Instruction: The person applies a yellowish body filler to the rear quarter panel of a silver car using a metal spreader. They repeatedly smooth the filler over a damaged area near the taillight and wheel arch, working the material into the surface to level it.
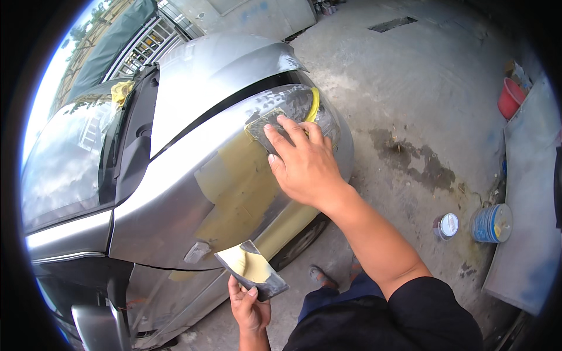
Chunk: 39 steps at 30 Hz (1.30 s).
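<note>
A silver car's front fender [175, 206] bears a broad patch of yellowish body filler [239, 188]. My right hand [307, 162] presses its fingertips on a dark, flat, flexible spreader [268, 127] with filler along its edges, against the upper front of the fender beside the headlight. Low in the view, my left hand [250, 302] grips the lower edge of a dark rectangular plate [252, 270] by thumb and fingers. Pale yellow filler lies on that plate's upper face. Yellow tape [313, 105] curves along the headlight, which looks smeared grey.
The hood [219, 74] rises beyond the fender, and the side mirror [99, 327] juts at lower left. A crumpled yellow cloth [121, 92] lies by the windshield. On the concrete floor to the right stand a small lidded tub [446, 226] and a blue bucket [491, 223], near a grey panel [527, 197].
</note>
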Each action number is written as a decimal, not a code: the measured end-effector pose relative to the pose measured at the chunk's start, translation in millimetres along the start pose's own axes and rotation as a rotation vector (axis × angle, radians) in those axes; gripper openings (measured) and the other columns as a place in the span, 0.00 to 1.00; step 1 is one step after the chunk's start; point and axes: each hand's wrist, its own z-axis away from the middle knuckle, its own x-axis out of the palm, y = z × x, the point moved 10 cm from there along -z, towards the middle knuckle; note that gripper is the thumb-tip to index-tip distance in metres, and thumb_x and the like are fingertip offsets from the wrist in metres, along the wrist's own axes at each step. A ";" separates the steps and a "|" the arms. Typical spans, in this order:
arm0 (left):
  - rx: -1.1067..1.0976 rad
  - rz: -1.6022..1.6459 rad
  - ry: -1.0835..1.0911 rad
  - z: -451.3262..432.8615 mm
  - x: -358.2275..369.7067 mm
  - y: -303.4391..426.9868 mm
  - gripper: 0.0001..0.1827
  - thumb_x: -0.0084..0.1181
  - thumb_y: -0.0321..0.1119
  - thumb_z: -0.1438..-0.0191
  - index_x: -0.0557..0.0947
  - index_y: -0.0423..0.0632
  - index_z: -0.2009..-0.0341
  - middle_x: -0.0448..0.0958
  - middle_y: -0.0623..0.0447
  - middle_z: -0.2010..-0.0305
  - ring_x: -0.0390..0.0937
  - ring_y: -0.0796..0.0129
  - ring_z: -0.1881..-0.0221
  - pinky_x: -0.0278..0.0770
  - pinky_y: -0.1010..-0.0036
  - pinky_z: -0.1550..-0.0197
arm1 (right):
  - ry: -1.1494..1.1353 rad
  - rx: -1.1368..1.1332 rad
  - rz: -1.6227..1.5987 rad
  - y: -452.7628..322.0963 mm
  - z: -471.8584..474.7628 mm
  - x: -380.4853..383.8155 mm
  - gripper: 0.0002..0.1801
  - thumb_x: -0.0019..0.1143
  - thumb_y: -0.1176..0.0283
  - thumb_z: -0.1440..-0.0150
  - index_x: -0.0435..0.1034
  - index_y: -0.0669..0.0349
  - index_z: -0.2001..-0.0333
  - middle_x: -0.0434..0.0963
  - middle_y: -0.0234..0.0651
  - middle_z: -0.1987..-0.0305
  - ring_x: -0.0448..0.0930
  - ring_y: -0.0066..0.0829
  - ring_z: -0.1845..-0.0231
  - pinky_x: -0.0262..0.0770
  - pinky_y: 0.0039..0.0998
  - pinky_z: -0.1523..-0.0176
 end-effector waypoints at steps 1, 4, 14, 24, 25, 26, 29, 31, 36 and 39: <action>-0.004 -0.001 0.002 -0.4 -0.9 0.1 0.35 0.50 0.19 0.50 0.60 0.45 0.36 0.66 0.42 0.37 0.67 0.52 0.37 0.66 0.53 0.37 | 0.009 0.001 -0.005 0.3 2.4 2.8 0.26 0.51 0.63 0.43 0.66 0.54 0.40 0.62 0.40 0.35 0.63 0.50 0.42 0.63 0.51 0.44; -0.011 -0.011 0.008 -1.1 -7.0 0.4 0.35 0.50 0.19 0.50 0.59 0.45 0.36 0.66 0.42 0.37 0.67 0.52 0.37 0.66 0.54 0.36 | 0.038 0.002 -0.030 0.5 14.6 12.0 0.26 0.53 0.63 0.44 0.66 0.54 0.40 0.61 0.39 0.34 0.63 0.50 0.42 0.63 0.50 0.43; -0.054 -0.100 0.049 -9.5 -29.5 7.4 0.37 0.56 0.22 0.54 0.61 0.46 0.37 0.69 0.46 0.40 0.70 0.55 0.40 0.70 0.56 0.38 | 0.174 0.025 -0.156 4.8 64.3 47.6 0.28 0.59 0.66 0.47 0.67 0.54 0.41 0.61 0.40 0.34 0.63 0.48 0.43 0.64 0.46 0.44; -0.062 -0.130 0.050 -10.2 -48.7 13.2 0.38 0.56 0.22 0.54 0.62 0.47 0.37 0.68 0.47 0.40 0.70 0.55 0.40 0.70 0.56 0.39 | 0.195 0.053 -0.228 5.9 98.9 76.6 0.29 0.63 0.68 0.50 0.68 0.56 0.42 0.62 0.43 0.35 0.65 0.49 0.43 0.65 0.45 0.43; -0.058 -0.134 0.049 -10.1 -50.4 13.9 0.38 0.56 0.22 0.54 0.62 0.47 0.37 0.68 0.47 0.40 0.70 0.56 0.40 0.70 0.56 0.39 | 0.195 0.055 -0.232 6.1 102.0 79.5 0.29 0.63 0.69 0.50 0.68 0.57 0.42 0.63 0.43 0.35 0.65 0.50 0.43 0.65 0.45 0.42; -0.055 -0.137 0.048 -10.1 -52.3 14.5 0.38 0.56 0.22 0.54 0.62 0.47 0.37 0.68 0.47 0.40 0.70 0.56 0.40 0.70 0.56 0.39 | 0.196 0.057 -0.242 6.7 105.2 82.7 0.29 0.63 0.69 0.50 0.68 0.57 0.42 0.63 0.43 0.35 0.65 0.50 0.43 0.65 0.45 0.42; -0.057 -0.121 -0.010 -11.0 -53.1 15.0 0.35 0.53 0.20 0.52 0.62 0.46 0.37 0.67 0.46 0.38 0.68 0.55 0.38 0.67 0.55 0.38 | 0.195 0.063 -0.258 9.8 114.2 90.3 0.29 0.63 0.69 0.50 0.68 0.56 0.42 0.63 0.43 0.36 0.65 0.51 0.43 0.65 0.45 0.41; -0.058 -0.125 -0.007 -10.8 -53.2 15.3 0.35 0.53 0.20 0.52 0.62 0.46 0.37 0.67 0.46 0.38 0.68 0.55 0.39 0.68 0.55 0.38 | 0.189 0.065 -0.259 11.0 120.4 95.7 0.29 0.63 0.69 0.50 0.68 0.56 0.42 0.63 0.43 0.36 0.65 0.51 0.42 0.64 0.44 0.40; -0.028 -0.134 -0.053 -11.4 -49.6 18.5 0.34 0.51 0.19 0.51 0.62 0.45 0.37 0.67 0.46 0.37 0.67 0.54 0.37 0.66 0.54 0.36 | 0.161 0.075 -0.259 14.5 136.7 111.3 0.30 0.64 0.68 0.50 0.68 0.55 0.42 0.63 0.43 0.36 0.65 0.52 0.41 0.64 0.45 0.39; -0.038 -0.129 -0.035 -11.2 -46.8 19.4 0.35 0.50 0.19 0.52 0.62 0.45 0.37 0.67 0.45 0.37 0.67 0.54 0.38 0.66 0.55 0.36 | 0.143 0.078 -0.256 16.4 146.7 120.3 0.30 0.64 0.68 0.51 0.68 0.54 0.42 0.63 0.42 0.35 0.66 0.52 0.41 0.64 0.45 0.39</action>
